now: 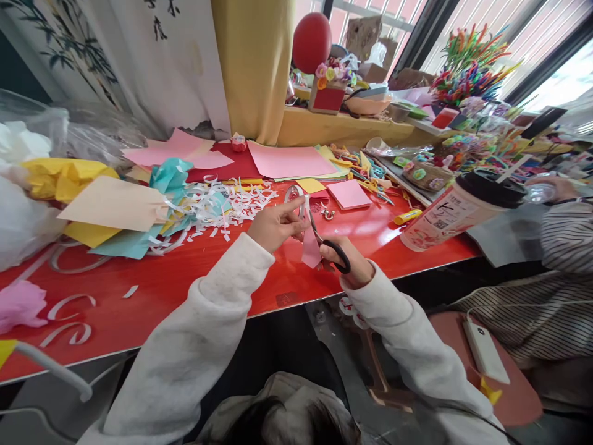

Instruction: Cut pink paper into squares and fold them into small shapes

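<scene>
Table first, a long, glossy red surface [204, 315], and along its left end lie crumpled clear plastic bags [99, 133] with nothing I can make out inside. Next in size, heaped white shredded paper strips [231, 207], loose, no container round them. Over on the right leans a tall, pink-patterned paper cup [435, 216] with a black lid [491, 187] and a straw; the lid hides whatever it holds. Up on the ledge, a small red box [327, 99] is brimming with crafted flowers in pink, yellow and orange.

Now the hands, and it's cutting work, by the look of it! The right hand [349, 262] is curled closed around black-handled metal scissors [341, 254], blades angled up beside a narrow pink paper piece [312, 248]. How far the blades are parted, I cannot tell. The left hand [278, 225] is nearly closed, fingertips pinching the paper's upper end, with a thin white strip [307, 203] there too. Any cut from this position calls for a steady pinch, fingertips clear of the steel. Right by those fingers, a round tape roll [293, 193]; smallest of all, shiny silver bells [328, 214] on the red.
</scene>
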